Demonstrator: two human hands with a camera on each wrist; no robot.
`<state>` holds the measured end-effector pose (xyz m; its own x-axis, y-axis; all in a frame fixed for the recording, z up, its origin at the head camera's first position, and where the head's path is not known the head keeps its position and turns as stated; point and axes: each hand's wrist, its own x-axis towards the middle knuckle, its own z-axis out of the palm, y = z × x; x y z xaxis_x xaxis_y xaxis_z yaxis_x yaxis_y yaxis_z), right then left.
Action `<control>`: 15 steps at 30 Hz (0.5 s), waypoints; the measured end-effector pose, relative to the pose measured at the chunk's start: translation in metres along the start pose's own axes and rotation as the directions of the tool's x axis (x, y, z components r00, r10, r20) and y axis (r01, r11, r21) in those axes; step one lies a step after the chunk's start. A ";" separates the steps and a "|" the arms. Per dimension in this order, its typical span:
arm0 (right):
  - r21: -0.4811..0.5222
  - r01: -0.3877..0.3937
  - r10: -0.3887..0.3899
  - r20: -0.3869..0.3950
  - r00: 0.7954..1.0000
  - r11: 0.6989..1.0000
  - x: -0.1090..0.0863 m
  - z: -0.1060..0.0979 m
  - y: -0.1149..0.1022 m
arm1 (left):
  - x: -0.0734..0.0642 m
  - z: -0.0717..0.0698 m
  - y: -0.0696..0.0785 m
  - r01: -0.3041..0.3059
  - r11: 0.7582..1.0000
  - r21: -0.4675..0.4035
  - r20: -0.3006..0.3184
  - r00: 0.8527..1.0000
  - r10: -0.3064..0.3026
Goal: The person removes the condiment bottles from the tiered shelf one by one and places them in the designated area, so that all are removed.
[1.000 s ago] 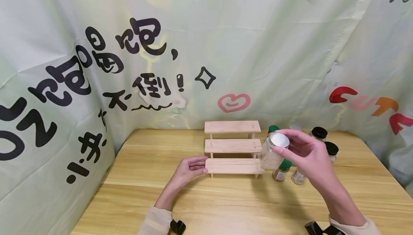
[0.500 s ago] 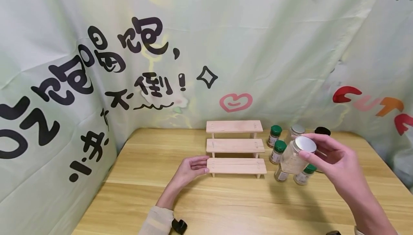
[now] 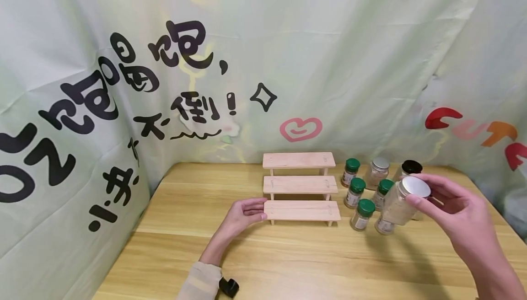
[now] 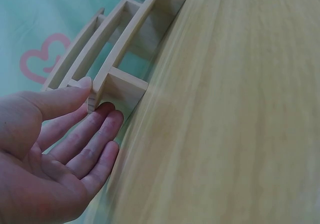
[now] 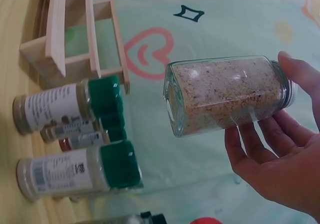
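Observation:
My right hand (image 3: 457,208) grips a square glass spice jar (image 3: 397,206) near its silver lid and holds it above the table. Brownish-pink grains fill most of the jar (image 5: 225,94) in the right wrist view. My left hand (image 3: 243,215) pinches the left end of the lowest step of a three-tier wooden shelf (image 3: 302,211). In the left wrist view the thumb of that hand (image 4: 60,149) lies on the step's top edge, with the fingers below it. Under and behind the held jar stand several green-capped spice bottles (image 3: 362,215), one partly hidden by it.
A silver-lidded jar (image 3: 376,174) and a black-lidded jar (image 3: 407,169) stand at the back right, the latter partly hidden by the right hand. All stand on a wooden table (image 3: 185,199). A printed cloth (image 3: 350,62) hangs behind it.
My right hand has carried the jar to the right, away from the shelf, uncovering more green-capped bottles. The left hand has kept its hold on the shelf.

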<state>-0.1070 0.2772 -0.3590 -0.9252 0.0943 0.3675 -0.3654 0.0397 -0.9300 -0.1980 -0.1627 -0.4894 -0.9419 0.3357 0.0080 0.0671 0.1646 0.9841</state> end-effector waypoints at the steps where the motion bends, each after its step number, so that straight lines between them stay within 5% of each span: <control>1: -0.007 0.001 -0.001 0.001 1.000 1.000 0.000 -0.001 0.000 | 0.000 0.000 0.000 -0.001 1.000 -0.002 -0.001 1.000 0.001; 15: -0.232 -0.013 0.000 -0.053 0.999 0.973 -0.004 -0.027 0.014 | 0.000 -0.001 -0.001 -0.010 1.000 -0.003 0.011 1.000 0.010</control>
<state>-0.1059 0.3043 -0.3739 -0.9187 0.1465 0.3668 -0.3202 0.2678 -0.9087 -0.1982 -0.1639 -0.4902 -0.9376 0.3473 0.0157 0.0752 0.1584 0.9845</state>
